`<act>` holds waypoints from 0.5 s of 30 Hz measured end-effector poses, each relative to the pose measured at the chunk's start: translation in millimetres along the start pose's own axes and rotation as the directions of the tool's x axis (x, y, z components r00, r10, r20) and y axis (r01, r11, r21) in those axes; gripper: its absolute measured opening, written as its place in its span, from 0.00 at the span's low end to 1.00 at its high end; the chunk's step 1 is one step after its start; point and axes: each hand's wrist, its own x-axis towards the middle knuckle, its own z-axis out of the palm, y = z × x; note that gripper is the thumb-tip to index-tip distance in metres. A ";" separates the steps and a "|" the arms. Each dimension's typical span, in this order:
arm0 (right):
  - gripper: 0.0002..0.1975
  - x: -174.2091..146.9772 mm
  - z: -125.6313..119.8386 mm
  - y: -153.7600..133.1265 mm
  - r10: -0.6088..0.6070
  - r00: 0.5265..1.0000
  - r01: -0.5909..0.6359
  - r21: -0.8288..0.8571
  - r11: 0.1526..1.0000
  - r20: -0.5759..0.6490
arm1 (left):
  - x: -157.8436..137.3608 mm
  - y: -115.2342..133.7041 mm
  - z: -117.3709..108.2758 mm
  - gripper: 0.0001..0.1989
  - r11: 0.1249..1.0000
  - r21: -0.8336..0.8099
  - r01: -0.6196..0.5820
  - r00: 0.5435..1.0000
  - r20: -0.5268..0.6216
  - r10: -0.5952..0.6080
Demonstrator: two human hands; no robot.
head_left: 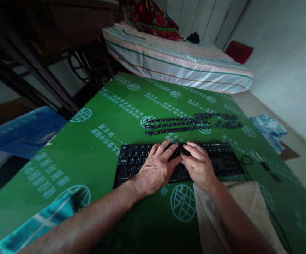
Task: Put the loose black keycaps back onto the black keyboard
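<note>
A black keyboard [131, 160] lies across the green table in front of me. Keycaps sit on its left part, while its right part looks bare of many of them. My left hand [160, 164] rests over the middle of the keyboard, fingers stretched and apart. Beside it, my right hand [199, 164] has its thumb and forefinger drawn together at the keys; whatever is between them is hidden. Behind the keyboard, loose black keycaps [178, 130] are laid out in rows, with a looser cluster [228, 124] to the right.
A beige cloth [245, 201] lies under my right forearm. A brush [268, 167] and a thin cable [246, 160] are to the right. A teal patterned cloth [40, 222] is at the lower left. Beyond the green table [110, 113] stands a bed [181, 67].
</note>
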 end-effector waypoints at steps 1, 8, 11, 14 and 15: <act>0.09 -0.8 -0.9 -1.6 -0.017 1.000 0.017 -0.033 0.999 0.013 | -0.3 0.0 0.4 0.15 1.000 0.002 -0.003 1.000 0.005 0.003; 0.10 -4.1 -3.9 -12.3 -0.037 0.999 0.039 -0.143 0.989 0.013 | -1.2 -0.3 2.0 0.15 1.000 0.018 -0.006 0.999 0.031 0.005; 0.11 -4.1 -3.8 -13.4 -0.031 0.999 0.033 -0.142 0.989 0.019 | -1.5 0.2 2.4 0.15 0.999 0.030 -0.016 0.999 0.035 0.014; 0.11 -4.5 -4.4 -14.1 -0.036 0.999 0.041 -0.157 0.987 0.035 | -2.2 1.0 3.9 0.15 0.998 0.051 -0.039 0.999 0.024 0.038; 0.11 -4.8 -4.7 -14.5 -0.040 0.999 0.045 -0.163 0.986 0.037 | -2.5 1.2 4.6 0.14 0.997 0.058 -0.043 0.999 0.016 0.042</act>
